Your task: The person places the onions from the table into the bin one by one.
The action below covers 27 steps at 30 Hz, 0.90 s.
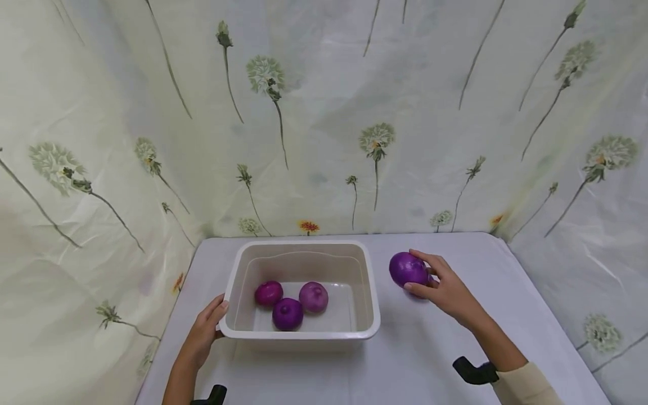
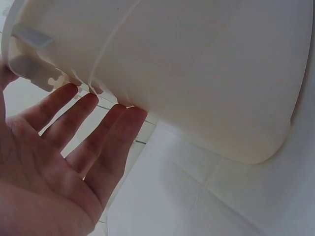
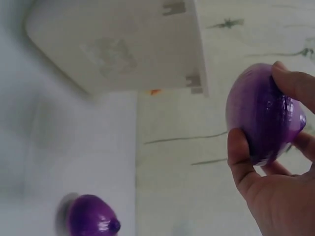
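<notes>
A white plastic tub (image 1: 304, 336) stands on the table with three purple onions inside: a reddish one (image 1: 269, 293), a dark one (image 1: 287, 314) and a paler one (image 1: 314, 297). My left hand (image 1: 202, 326) grips the tub's left rim, thumb on top; in the left wrist view its fingertips touch the outer wall. To the right of the tub, my right hand (image 1: 448, 289) holds a shiny purple onion (image 1: 406, 269) between thumb and fingers, above the table. Another purple onion (image 3: 91, 216) lies on the table below, mostly hidden in the head view.
A white cloth covers the table (image 1: 420, 360). Flower-printed curtains (image 1: 324, 112) hang behind it and along both sides. The held onion is apart from the tub's right wall.
</notes>
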### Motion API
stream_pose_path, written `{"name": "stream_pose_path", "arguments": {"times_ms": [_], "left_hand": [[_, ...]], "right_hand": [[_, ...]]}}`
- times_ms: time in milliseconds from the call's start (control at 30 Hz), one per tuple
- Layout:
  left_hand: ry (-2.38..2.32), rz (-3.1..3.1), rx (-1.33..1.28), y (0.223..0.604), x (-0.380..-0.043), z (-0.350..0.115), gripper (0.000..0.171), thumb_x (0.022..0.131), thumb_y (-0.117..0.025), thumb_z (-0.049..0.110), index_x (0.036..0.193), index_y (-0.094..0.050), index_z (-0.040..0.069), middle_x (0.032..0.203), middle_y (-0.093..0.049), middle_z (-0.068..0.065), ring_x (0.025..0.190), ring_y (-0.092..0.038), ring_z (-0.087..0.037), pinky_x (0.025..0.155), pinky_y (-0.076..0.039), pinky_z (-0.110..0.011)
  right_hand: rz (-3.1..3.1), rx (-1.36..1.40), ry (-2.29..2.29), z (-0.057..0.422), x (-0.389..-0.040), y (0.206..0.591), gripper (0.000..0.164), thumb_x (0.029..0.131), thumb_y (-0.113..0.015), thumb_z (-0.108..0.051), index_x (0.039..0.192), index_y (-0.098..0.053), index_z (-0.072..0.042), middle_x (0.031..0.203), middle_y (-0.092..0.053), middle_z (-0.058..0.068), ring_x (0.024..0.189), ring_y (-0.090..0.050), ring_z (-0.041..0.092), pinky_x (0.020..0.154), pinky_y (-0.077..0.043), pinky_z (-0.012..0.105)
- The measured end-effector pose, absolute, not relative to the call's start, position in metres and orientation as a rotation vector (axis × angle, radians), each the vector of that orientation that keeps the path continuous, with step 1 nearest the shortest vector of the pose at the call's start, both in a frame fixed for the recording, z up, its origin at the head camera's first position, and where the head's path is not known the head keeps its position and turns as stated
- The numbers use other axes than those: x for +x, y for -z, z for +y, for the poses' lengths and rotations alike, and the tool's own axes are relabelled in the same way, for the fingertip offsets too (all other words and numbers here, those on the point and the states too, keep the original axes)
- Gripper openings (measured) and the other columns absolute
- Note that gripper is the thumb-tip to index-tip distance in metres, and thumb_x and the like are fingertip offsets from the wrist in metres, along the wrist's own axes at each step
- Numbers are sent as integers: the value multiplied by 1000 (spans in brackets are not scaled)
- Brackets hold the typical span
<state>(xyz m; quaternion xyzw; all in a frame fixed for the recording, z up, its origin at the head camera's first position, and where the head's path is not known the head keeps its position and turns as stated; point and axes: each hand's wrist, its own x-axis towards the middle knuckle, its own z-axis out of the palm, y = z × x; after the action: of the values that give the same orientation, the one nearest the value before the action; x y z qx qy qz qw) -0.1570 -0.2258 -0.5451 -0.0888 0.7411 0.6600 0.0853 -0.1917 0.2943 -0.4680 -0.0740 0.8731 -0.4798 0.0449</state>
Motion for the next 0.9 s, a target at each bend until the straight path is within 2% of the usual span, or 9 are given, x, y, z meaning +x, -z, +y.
{"name": "stream_pose_path", "arguments": {"times_ms": [367,667,900], "left_hand": [[-1965,2243,-266,544,-151,-227,53,105,-46,40,149,-44,9,140,-53,-22,113,-59,-34,79,-54,-38],[-1996,2228,-238,547,-148,-227,52,105,-47,39,148,-45,9,141,-52,-21,108,-60,-26,80,-55,-39],[-2005,2233,-226,548,-146,-223,51,104,-48,38,147,-47,11,141,-53,-20,110,-60,-30,80,-56,-42]], "right_hand": [[2621,-484,1480,255,-224,426,77,86,-79,-36,152,-41,-27,149,-36,13,124,-52,40,91,-56,51],[2539,-693,1451,206,-243,401,74,85,-80,-35,149,-43,-29,149,-37,10,125,-52,34,92,-57,42],[2454,-801,1429,162,-253,398,74,84,-81,-33,148,-45,-26,144,-41,10,120,-55,31,91,-57,38]]}}
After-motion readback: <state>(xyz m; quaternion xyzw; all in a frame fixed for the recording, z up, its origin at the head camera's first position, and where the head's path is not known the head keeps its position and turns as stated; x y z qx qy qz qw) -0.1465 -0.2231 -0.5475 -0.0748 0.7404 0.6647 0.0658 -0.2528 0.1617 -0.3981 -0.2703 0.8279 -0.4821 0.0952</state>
